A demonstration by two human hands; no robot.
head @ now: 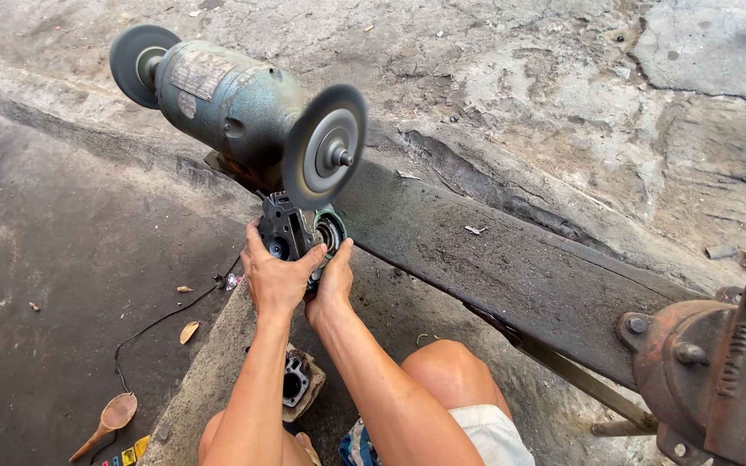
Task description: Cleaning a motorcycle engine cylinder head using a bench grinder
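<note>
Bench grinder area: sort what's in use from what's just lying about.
In use:
left hand
right hand
dark metal part held by both hands
grinding wheel
bench grinder

Lying about:
rusty vise
second metal part by the knees
wooden spoon
dry leaf

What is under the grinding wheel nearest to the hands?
Under the grinding wheel is a dark metal part with a round, green-rimmed opening, held by the left hand and the right hand. The hands cover its lower side.
</note>
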